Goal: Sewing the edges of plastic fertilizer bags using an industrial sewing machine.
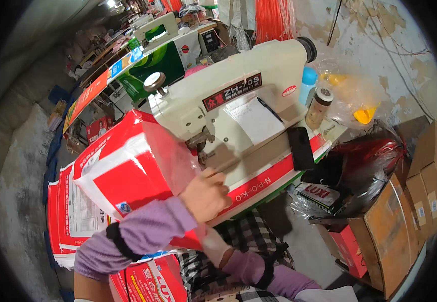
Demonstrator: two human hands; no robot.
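A large red-and-white woven plastic bag (137, 176) lies across the left side of a cream sewing machine (238, 80), its edge close to the needle area (201, 146). My left hand (207, 196), in a purple sleeve with a black band, is closed on the bag's edge just below the needle. Its fingers are curled with the knuckles up. Coming from the lower right, my right hand (225, 257) is mostly covered by a whitish fold of the bag, so its fingers are hidden. More red bag material (150, 279) rests near my lap.
On the machine bed lie a white paper (253, 121), a pen (270, 109) and a black phone (300, 148). A blue-capped bottle (307, 88) and a thermos (320, 106) stand at its right end. Cardboard boxes (387, 231) and plastic-wrapped bundles (319, 195) sit at right.
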